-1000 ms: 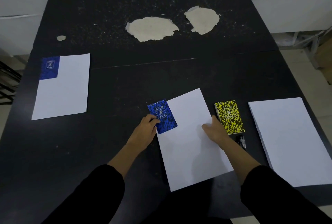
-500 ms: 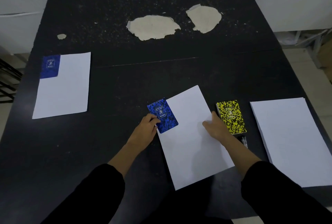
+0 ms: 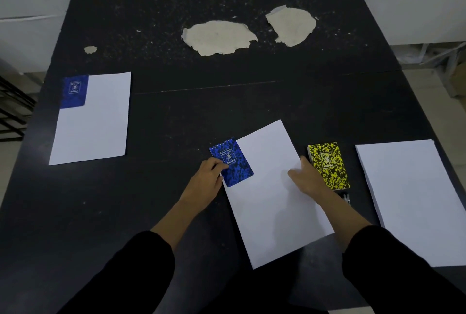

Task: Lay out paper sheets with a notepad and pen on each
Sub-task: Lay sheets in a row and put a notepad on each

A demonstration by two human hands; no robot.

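Here the black bench (image 3: 176,117) is speckled, its coating peeled in three pale patches toward the far edge, white walls behind. By the left edge a sheet (image 3: 93,122) carries one blue notepad (image 3: 75,91). Mid-front, the left hand (image 3: 206,182) pinches a second, spiral-bound blue notepad (image 3: 233,162) on a tilted sheet (image 3: 272,200); the right hand (image 3: 306,177) presses it, fingers spread. One yellow notepad (image 3: 329,165), pens (image 3: 346,197), then a paper stack (image 3: 416,200) by the right edge.
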